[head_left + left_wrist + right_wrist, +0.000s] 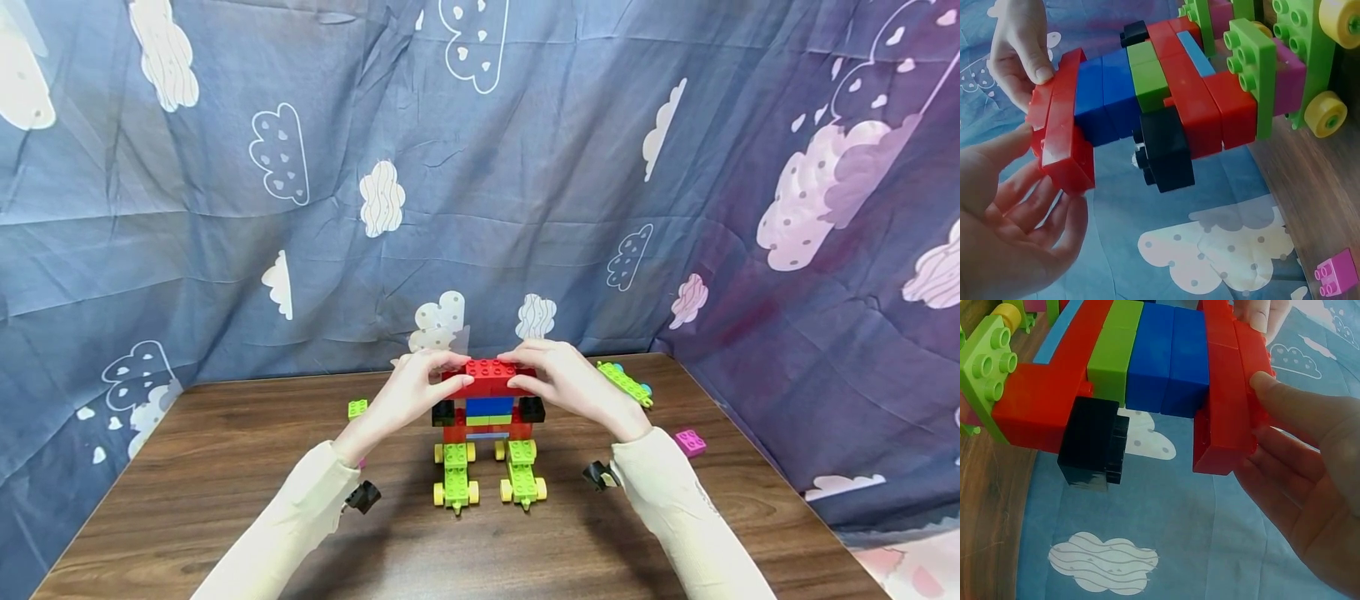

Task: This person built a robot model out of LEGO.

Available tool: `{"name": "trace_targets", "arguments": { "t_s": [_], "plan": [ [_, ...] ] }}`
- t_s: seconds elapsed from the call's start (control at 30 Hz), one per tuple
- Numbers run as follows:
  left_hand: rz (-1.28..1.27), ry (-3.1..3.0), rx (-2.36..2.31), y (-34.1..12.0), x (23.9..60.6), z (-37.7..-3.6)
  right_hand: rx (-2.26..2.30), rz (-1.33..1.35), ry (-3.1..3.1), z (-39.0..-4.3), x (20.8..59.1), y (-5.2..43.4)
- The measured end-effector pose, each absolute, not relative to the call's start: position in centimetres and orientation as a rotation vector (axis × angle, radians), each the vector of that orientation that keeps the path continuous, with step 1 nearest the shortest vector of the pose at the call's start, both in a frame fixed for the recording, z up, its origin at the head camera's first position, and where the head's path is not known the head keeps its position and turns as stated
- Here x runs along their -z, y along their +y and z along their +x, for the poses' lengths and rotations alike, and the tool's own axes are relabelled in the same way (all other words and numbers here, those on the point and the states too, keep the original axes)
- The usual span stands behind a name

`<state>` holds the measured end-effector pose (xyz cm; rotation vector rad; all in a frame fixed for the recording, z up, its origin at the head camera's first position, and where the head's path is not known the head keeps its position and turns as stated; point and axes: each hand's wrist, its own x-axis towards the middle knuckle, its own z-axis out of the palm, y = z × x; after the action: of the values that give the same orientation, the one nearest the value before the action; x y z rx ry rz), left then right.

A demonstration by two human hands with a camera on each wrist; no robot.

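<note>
Left hand (pixel 408 393) and right hand (pixel 564 382) fingers pinch red top brick (pixel 489 377) ends; you press evenly, straight down between fingertips, keeping brick model (pixel 487 433) upright.

Both arms reached forward from the lower corners of the head view in pale cream sleeves, converging toward the middle. The left hand (pixel 411 393) was raised with its wrist bent, its fingers (pixel 1029 212) loosely curved and its thumb pressing in from the side. The right hand (pixel 564 380) mirrored it, palm facing inward, fingers (pixel 1291 487) gently curled and the thumb tip pressing.
</note>
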<state>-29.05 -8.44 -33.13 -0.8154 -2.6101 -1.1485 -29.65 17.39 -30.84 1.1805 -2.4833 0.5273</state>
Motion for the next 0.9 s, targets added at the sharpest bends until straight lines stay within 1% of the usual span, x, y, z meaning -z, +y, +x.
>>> {"name": "trace_targets", "arguments": {
  "t_s": [0.6, 0.9],
  "plan": [
    [-0.909, -2.568, 1.203, -10.0, 33.2, -28.9, -0.518, 1.176, -2.549, -29.4, 30.1, 17.1],
    [-0.826, -2.483, 1.155, -12.7, 33.5, -29.1, -0.491, 1.16, -2.571, -29.4, 30.1, 17.3]
  ]
}}
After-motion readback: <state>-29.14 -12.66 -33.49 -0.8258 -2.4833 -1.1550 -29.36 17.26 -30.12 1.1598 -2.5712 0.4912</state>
